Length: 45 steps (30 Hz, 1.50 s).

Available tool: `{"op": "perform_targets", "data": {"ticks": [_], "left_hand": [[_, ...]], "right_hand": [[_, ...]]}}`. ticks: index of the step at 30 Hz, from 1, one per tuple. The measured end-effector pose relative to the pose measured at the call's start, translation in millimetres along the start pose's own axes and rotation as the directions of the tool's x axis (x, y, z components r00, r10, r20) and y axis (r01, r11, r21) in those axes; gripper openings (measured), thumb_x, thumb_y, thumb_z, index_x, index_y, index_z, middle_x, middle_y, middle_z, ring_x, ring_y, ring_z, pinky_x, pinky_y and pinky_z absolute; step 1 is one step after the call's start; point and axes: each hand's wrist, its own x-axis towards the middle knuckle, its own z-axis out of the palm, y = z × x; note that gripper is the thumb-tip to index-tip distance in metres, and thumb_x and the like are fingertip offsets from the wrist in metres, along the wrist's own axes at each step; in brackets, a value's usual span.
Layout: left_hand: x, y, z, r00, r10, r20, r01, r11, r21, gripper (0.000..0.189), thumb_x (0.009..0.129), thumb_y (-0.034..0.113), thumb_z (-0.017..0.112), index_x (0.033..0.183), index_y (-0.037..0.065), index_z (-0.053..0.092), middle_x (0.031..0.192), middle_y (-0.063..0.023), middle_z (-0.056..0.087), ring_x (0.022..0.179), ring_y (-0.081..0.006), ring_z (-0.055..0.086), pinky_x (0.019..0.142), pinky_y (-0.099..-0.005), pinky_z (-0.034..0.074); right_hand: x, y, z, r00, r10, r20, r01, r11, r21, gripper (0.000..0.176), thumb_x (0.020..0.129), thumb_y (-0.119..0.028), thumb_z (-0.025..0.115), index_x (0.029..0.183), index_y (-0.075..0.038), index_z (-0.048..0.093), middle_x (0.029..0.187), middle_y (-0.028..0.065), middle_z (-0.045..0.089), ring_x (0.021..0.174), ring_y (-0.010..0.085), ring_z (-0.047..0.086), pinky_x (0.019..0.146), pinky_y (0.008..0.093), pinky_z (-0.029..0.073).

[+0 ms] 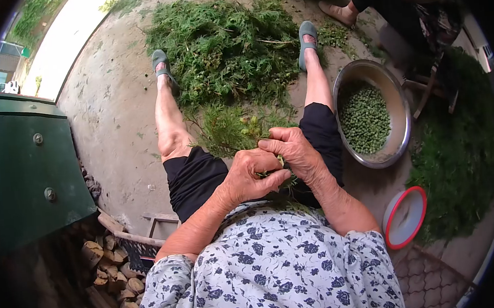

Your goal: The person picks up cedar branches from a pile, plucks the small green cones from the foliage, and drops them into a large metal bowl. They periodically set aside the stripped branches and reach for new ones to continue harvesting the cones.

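Observation:
A leafy evergreen branch [222,134] extends forward from between my hands, over my lap. My left hand [254,175] is closed around its stem end, and bits of green show below the fingers. Right beside it, my right hand [297,153] is closed with thumb and fingers pinched on the same branch. A small cluster of yellow-green cones [252,124] sits on the branch just ahead of the right fingertips. What lies inside the curled fingers is partly hidden.
Between my feet lies a big heap of evergreen cuttings [223,52]. To the right stands a metal basin [397,126] holding small green cones [365,117], with a red-rimmed white container [405,217] nearer me. Another person [403,11] sits beyond. Firewood [117,269] lies at lower left.

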Motion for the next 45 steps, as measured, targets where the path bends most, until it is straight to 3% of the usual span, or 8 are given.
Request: {"op": "perform_targets", "data": {"ticks": [5, 8, 11, 23, 27, 28, 37, 45], "left_hand": [[1, 4, 2, 0.937, -0.09, -0.338, 0.076, 0.996, -0.054, 0.008, 0.075, 0.004, 0.064, 0.079, -0.002, 0.06, 0.07, -0.0057, 0.058, 0.064, -0.0117, 0.054, 0.059, -0.0246, 0.043], [1, -8, 1, 0.836, -0.202, -0.51, 0.17, 0.979, -0.108, 0.008, 0.079, 0.003, 0.061, 0.085, -0.002, 0.06, 0.073, 0.0006, 0.055, 0.064, -0.0058, 0.048, 0.057, -0.0206, 0.041], [-1, -8, 4, 0.827, -0.322, -0.461, 0.234, 0.942, -0.24, 0.014, 0.083, 0.003, 0.058, 0.096, -0.002, 0.063, 0.078, -0.0009, 0.059, 0.069, -0.0048, 0.049, 0.06, -0.0183, 0.041], [2, -9, 6, 0.863, -0.275, -0.424, 0.247, 0.961, -0.12, 0.031, 0.078, 0.014, 0.068, 0.102, -0.004, 0.06, 0.09, -0.0128, 0.064, 0.081, -0.0146, 0.059, 0.072, -0.0254, 0.047], [1, -16, 5, 0.798, -0.467, -0.381, 0.3, 0.856, -0.421, 0.036, 0.073, 0.011, 0.072, 0.104, -0.002, 0.06, 0.091, -0.0045, 0.062, 0.08, -0.0087, 0.055, 0.071, -0.0232, 0.046], [4, -12, 6, 0.767, -0.536, -0.352, 0.221, 0.736, -0.64, 0.033, 0.072, 0.007, 0.072, 0.102, -0.003, 0.061, 0.09, -0.0025, 0.06, 0.08, -0.0072, 0.053, 0.07, -0.0213, 0.045], [1, -17, 0, 0.708, -0.591, -0.386, 0.302, 0.749, -0.59, 0.02, 0.076, 0.001, 0.064, 0.097, 0.0, 0.061, 0.076, 0.0007, 0.06, 0.06, -0.003, 0.052, 0.052, -0.0168, 0.041], [2, -14, -1, 0.691, -0.64, -0.336, 0.342, 0.699, -0.627, 0.013, 0.077, 0.004, 0.062, 0.088, -0.002, 0.063, 0.07, 0.0048, 0.056, 0.059, -0.0006, 0.044, 0.05, -0.0165, 0.036]], "right_hand": [[-9, 7, 10, 0.972, -0.022, -0.235, 0.055, 0.989, 0.135, 0.019, 0.082, -0.015, 0.063, 0.071, 0.0, 0.056, 0.065, -0.0036, 0.052, 0.06, 0.0034, 0.043, 0.052, 0.0215, 0.037], [-11, 10, 14, 0.87, -0.228, -0.437, 0.151, 0.967, -0.204, 0.018, 0.083, -0.013, 0.062, 0.072, 0.001, 0.056, 0.061, 0.0004, 0.051, 0.058, 0.0048, 0.044, 0.051, 0.024, 0.037], [-10, 12, 20, 0.78, -0.445, -0.44, 0.201, 0.844, -0.498, 0.014, 0.081, -0.009, 0.063, 0.075, 0.002, 0.056, 0.064, 0.0053, 0.054, 0.056, 0.0086, 0.045, 0.051, 0.0258, 0.038], [-13, 10, 34, 0.732, -0.595, -0.332, 0.288, 0.712, -0.641, 0.023, 0.074, 0.009, 0.053, 0.094, 0.0, 0.061, 0.084, 0.0138, 0.061, 0.076, 0.0261, 0.061, 0.064, 0.0307, 0.048], [-15, 10, 39, 0.716, -0.627, -0.306, 0.362, 0.709, -0.605, 0.028, 0.073, 0.011, 0.049, 0.096, 0.001, 0.061, 0.087, 0.0144, 0.061, 0.081, 0.0284, 0.061, 0.068, 0.0298, 0.048], [-16, 15, 39, 0.719, -0.62, -0.315, 0.36, 0.719, -0.594, 0.024, 0.077, 0.009, 0.05, 0.098, 0.001, 0.059, 0.089, 0.0139, 0.062, 0.082, 0.0248, 0.062, 0.07, 0.0289, 0.049], [-7, 19, 23, 0.73, -0.431, -0.53, 0.31, 0.9, -0.305, 0.015, 0.082, 0.004, 0.055, 0.097, 0.0, 0.058, 0.091, 0.0075, 0.058, 0.078, 0.0115, 0.058, 0.067, 0.0232, 0.048], [0, 3, 17, 0.719, -0.637, -0.277, 0.383, 0.696, -0.608, 0.022, 0.074, 0.007, 0.061, 0.094, -0.004, 0.062, 0.087, 0.007, 0.057, 0.073, 0.0167, 0.058, 0.064, 0.0262, 0.047]]}}
